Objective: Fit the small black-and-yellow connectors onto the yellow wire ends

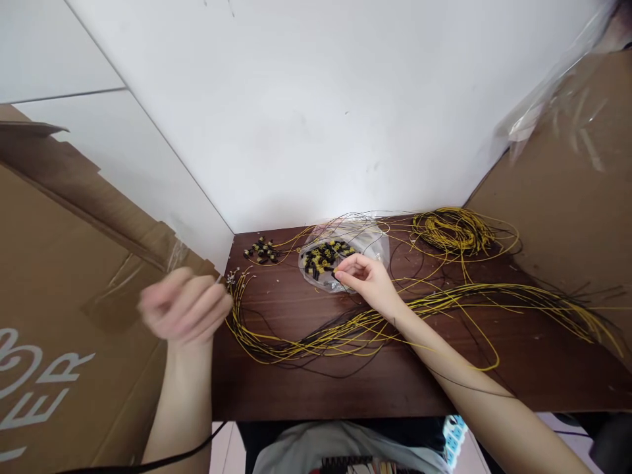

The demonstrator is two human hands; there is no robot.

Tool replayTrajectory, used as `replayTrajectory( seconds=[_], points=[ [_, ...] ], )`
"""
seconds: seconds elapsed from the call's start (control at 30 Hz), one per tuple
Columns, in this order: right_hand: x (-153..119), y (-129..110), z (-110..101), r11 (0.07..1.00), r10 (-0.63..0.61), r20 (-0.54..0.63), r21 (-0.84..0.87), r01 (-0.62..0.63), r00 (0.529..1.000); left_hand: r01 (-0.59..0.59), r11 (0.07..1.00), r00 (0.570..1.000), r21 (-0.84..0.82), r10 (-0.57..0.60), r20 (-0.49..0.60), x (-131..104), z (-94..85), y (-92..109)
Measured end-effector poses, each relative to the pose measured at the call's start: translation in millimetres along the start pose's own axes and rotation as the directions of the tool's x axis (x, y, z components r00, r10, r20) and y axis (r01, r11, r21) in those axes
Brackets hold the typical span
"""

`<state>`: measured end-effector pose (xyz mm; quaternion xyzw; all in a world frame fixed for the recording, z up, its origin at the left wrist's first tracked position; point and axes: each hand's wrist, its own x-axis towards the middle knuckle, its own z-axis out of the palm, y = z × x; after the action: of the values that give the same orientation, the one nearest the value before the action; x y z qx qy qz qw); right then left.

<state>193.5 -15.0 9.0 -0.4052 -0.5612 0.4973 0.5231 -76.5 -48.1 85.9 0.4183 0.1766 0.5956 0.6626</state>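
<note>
Pinching thumb against fingers, the right hand has its grip nearly closed on a small dark piece, right over the near edge of a clear plastic bag. That bag has a pile of black and yellow pieces heaped up in it, can't really tell one from another at this size. The left hand is up at the left side, in front of a cardboard box with white lettering. It's pretty blurry: fingers curled in, loose-fist style, and I honestly can't tell if that grip has hold of anything.

Just beside the left hand are some pale little wire ends, and from there a long yellow and black wire bundle curves down and sweeps across the counter, passing the right forearm and running on to the right. There's also a tangled wire coil at the back right, plus a smaller cluster of black and yellow bits sitting left of the bag, with a few loose wires trailing between. White wall behind it all, more cardboard on the right with clear plastic over part of it.
</note>
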Motion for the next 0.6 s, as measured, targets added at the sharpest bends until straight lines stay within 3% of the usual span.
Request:
replayTrajectory(
  seconds=[0.07,0.13,0.23,0.3,0.47,0.6],
  points=[
    [1,1,-1,1.0,-0.001,-0.004,-0.015,0.001,1.0,0.179,0.969,0.984,0.171,-0.178,-0.02,16,3.9,-11],
    [2,2,-2,0.999,-0.007,-0.014,-0.031,0.006,1.0,0.274,0.849,0.959,0.451,-0.274,-0.067,31,10.7,-29],
    [4,4,-4,0.999,-0.016,-0.036,-0.048,0.015,0.999,0.188,0.599,0.976,0.778,-0.199,-0.083,45,20.5,-62],
    [4,5,-4,0.998,-0.024,-0.043,-0.066,0.021,0.999,0.066,0.527,0.992,0.847,-0.124,0.0,48,24.3,-84],
    [2,9,-2,0.984,-0.054,0.004,-0.168,0.054,0.999,-0.134,0.504,0.985,0.853,-0.026,0.17,40,23.5,-123],
    [0,13,0,0.974,-0.057,0.022,-0.218,0.061,0.998,-0.129,0.595,0.99,0.793,0.033,0.136,32,14.9,-137]
  ],
)
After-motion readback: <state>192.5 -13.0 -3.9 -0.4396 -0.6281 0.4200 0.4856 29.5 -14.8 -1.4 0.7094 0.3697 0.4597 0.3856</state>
